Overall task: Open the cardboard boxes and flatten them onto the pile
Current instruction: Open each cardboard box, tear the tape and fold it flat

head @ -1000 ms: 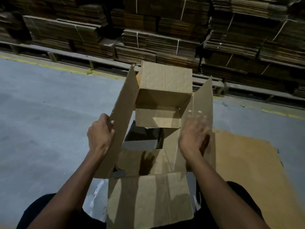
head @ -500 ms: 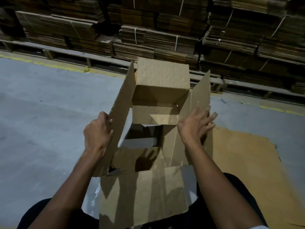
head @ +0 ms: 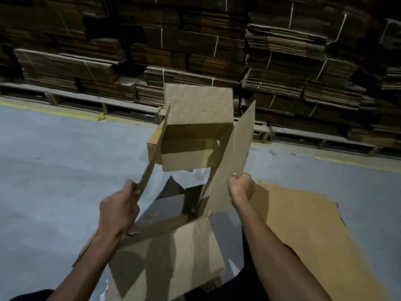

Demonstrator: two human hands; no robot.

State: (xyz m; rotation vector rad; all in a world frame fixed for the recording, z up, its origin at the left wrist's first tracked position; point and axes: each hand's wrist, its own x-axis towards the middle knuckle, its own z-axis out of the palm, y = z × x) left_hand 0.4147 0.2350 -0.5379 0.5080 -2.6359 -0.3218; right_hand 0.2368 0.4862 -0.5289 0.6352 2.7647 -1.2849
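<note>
Cardboard box (head: 195, 135), brown, opened at both ends, held up in mid-scene above the grey floor (head: 54, 170), with bare floor visible straight through its middle. Far flap (head: 198, 104) standing upright; near flap (head: 173, 257) drooping toward the lap, crossed by arm shadows. Left wall panel (head: 155, 153) seen nearly edge-on, tilted, its near end pinched by the left hand (head: 118, 208): fingers curled round the outer face, thumb on the edge, grip firmly closed on the cardboard. Right wall panel (head: 237, 148) leaning outward to the right, its near edge clamped in the right hand (head: 240, 185), closed into a tight fist around the board, knuckles up. Both forearms reaching in from the near edge, well apart, the box spread between them. Just right of the box, beneath the right forearm, flat on the floor: a large flattened sheet (head: 303, 224) of lighter brown cardboard, reaching to the near right; how many layers it has, impossible to tell. Along the far side, a yellow line (head: 65, 114) painted on the floor, then low wooden pallets (head: 108, 103) loaded with tall stacks of flattened boxes (head: 282, 61) tied in bundles with pale string, filling the whole far wall in dim light. Dark trousers barely visible at the near edge.
</note>
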